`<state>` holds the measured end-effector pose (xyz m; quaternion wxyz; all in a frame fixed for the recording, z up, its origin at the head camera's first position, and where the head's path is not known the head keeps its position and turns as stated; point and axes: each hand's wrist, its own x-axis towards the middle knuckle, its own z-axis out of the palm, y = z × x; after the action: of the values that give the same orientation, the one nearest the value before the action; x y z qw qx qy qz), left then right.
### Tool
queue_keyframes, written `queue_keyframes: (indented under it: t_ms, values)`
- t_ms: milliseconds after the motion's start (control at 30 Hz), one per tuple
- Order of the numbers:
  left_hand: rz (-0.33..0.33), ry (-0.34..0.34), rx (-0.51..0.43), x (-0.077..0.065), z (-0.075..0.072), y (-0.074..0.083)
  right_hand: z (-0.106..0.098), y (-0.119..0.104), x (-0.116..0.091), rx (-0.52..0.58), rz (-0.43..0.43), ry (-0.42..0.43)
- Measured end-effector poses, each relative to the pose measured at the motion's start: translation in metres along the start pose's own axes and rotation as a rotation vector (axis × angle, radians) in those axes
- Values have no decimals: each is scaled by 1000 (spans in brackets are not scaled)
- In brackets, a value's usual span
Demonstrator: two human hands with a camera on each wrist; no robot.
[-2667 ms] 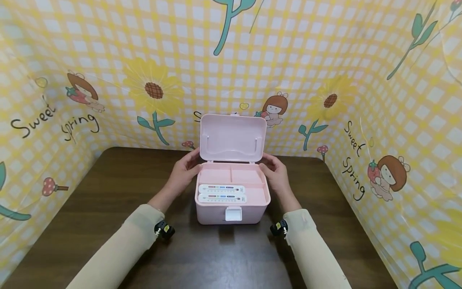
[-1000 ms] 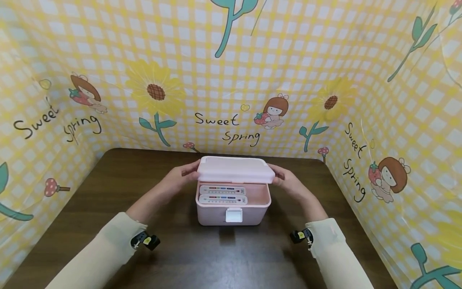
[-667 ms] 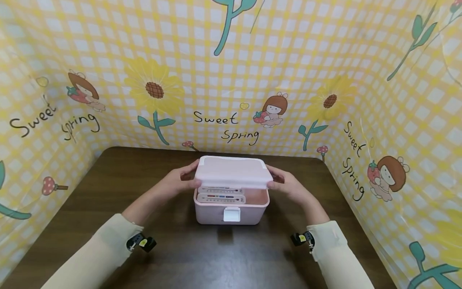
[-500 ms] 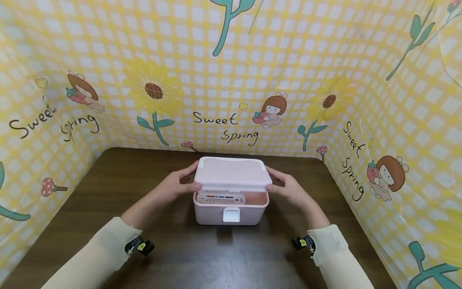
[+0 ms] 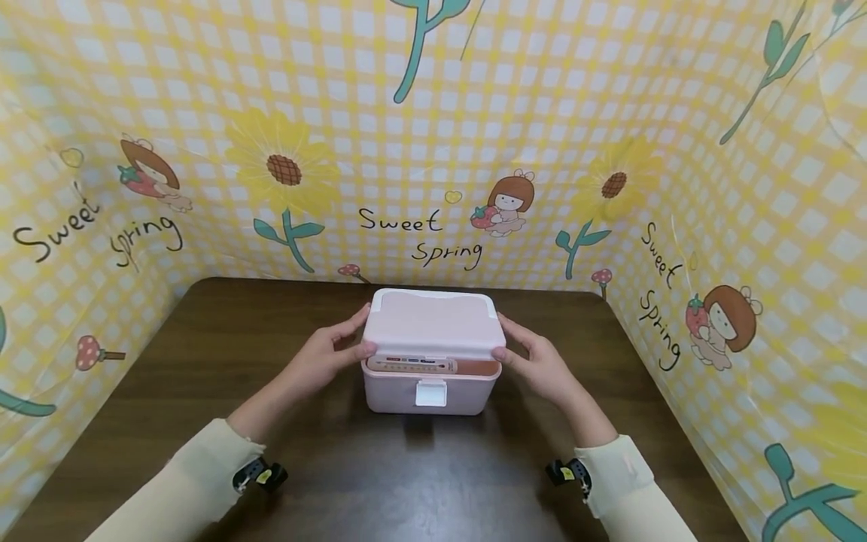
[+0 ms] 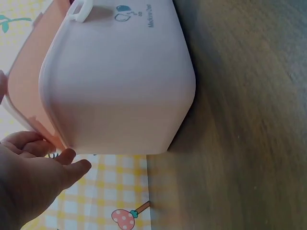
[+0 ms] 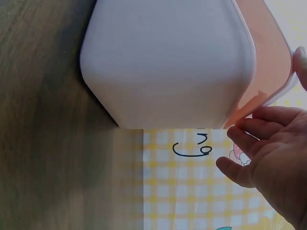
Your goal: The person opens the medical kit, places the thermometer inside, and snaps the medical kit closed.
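A pale pink medicine chest [image 5: 389,395] stands on the table, a white latch [image 5: 431,394] on its front. Its hinged lid [image 5: 436,324] is tilted low over it, leaving a narrow gap at the front. Through the gap shows part of a white strip [image 5: 413,366] printed with a scale and coloured marks; the rest of the inside is hidden. My left hand [image 5: 332,350] grips the lid's left side, thumb at the front corner. On the right side my right hand [image 5: 542,365] holds it the same way. Both wrist views show fingers along the lid's edge near the hinge.
The dark wooden table [image 5: 223,339] extends around the chest. A yellow checked cloth [image 5: 420,150] with printed flowers and figures hangs behind the table and along both sides.
The lid, upright at first with both hands at its hinge corners, has swung forward and down. Both hands moved with it, and the compartments and most of the strips are now covered.
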<state>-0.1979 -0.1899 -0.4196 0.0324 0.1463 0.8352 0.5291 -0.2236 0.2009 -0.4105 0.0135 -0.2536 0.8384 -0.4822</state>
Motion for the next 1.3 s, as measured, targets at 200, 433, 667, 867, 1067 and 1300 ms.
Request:
queue_keyframes:
  t_ms: [200, 433, 667, 867, 1067, 1300]
  values:
    - [15, 23, -8, 2, 6, -2, 6, 3, 0, 12, 11, 62]
    - [24, 42, -16, 4, 11, -4, 14, 9, 5, 34, 31, 159]
    - [4, 56, -21, 9, 13, -9, 24, 10, 10, 36, 58, 234]
    - [7, 74, -27, 12, 16, -12, 30, 10, 12, 36, 82, 296]
    - [5, 86, -32, 13, 19, -18, 34, 13, 13, 24, 110, 339]
    - [-9, 120, -10, 10, 24, -15, 38, 14, 11, 57, 107, 366]
